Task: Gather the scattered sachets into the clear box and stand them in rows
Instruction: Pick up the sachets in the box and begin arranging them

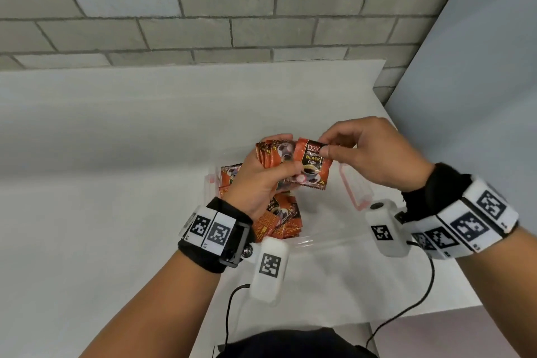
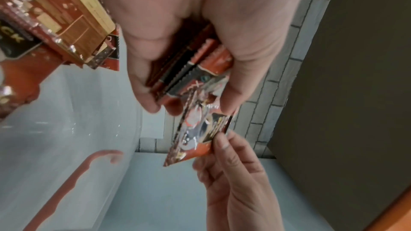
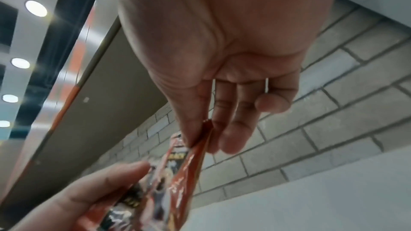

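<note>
Above the clear box, my left hand grips a stack of orange-and-black coffee sachets, seen edge-on in the left wrist view. My right hand pinches the top edge of the front sachet between thumb and fingers; that sachet hangs between both hands. In the right wrist view the pinched sachet runs down toward the left hand. More sachets lie loose inside the box under my left wrist.
The box sits on a white table against a grey brick wall. Its lid with a red seal lies at the right of the box. Wrist-camera cables trail toward my body. A pale panel stands at the right.
</note>
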The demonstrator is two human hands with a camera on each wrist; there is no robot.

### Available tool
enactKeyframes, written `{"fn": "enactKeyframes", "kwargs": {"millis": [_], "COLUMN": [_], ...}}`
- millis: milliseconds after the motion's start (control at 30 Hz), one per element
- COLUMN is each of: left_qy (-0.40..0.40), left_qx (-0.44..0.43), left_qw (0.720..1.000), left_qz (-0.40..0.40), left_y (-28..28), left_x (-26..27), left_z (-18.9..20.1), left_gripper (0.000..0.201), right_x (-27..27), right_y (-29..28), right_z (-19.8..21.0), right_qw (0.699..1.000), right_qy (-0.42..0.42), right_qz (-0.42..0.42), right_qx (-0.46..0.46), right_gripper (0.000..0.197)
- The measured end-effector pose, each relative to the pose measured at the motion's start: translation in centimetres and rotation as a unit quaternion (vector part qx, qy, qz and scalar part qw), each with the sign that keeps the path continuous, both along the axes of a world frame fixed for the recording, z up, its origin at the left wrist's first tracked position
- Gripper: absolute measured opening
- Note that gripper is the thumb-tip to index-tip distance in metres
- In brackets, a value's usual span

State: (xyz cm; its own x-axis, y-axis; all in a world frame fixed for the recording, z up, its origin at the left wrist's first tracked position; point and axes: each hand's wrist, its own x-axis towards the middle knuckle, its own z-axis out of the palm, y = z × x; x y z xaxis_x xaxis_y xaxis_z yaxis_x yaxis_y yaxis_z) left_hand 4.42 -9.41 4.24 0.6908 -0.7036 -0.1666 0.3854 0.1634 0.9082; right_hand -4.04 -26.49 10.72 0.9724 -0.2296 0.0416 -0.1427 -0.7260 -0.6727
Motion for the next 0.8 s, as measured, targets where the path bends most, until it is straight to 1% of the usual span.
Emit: {"fn": "enactKeyframes", "kwargs": {"millis": [100, 167, 233, 300, 400, 500, 667, 800], "left_qy": [0.033, 0.062, 0.072, 0.069, 0.075, 0.088, 0.088, 0.1], "left_qx": [0.001, -0.01, -0.017, -0.023, -0.034, -0.041, -0.045, -0.046], "left_qw": [0.998, 0.996, 0.995, 0.995, 0.995, 0.993, 0.993, 0.991], "left_qz": [0.057, 0.065, 0.065, 0.061, 0.059, 0.065, 0.067, 0.07], "left_y": [0.6, 1.1, 1.4, 1.7, 2.2, 2.7, 2.8, 2.9], "left_x": [1.1, 1.4, 1.6, 1.7, 1.8, 2.1, 2.3, 2.7], "left_z": [-0.1, -0.2, -0.3, -0.4, -0.6, -0.9, -0.9, -1.0], "left_gripper": [0.024, 0.012, 0.014, 0.021, 0.025, 0.029, 0.024, 0.023], "right_x": [1.4, 2.7, 3.9, 4.9, 5.9, 6.6, 7.7, 8.0], "right_y": [-1.8, -2.6, -3.0, -3.1, -2.7, -2.1, -1.3, -0.6], "right_z": [0.3, -0.6, -1.8, -2.8, -3.8, -4.4, -4.8, -4.8], "right_qw": [0.995, 0.982, 0.97, 0.962, 0.942, 0.914, 0.87, 0.855], "right_qy": [0.049, 0.092, 0.126, 0.161, 0.214, 0.255, 0.286, 0.3], "right_qz": [-0.024, -0.032, -0.023, -0.011, 0.003, -0.001, 0.005, 0.018], "right_qx": [-0.082, -0.162, -0.207, -0.222, -0.259, -0.316, -0.401, -0.423], "right_gripper": [0.005, 0.005, 0.012, 0.017, 0.017, 0.017, 0.018, 0.008]}}
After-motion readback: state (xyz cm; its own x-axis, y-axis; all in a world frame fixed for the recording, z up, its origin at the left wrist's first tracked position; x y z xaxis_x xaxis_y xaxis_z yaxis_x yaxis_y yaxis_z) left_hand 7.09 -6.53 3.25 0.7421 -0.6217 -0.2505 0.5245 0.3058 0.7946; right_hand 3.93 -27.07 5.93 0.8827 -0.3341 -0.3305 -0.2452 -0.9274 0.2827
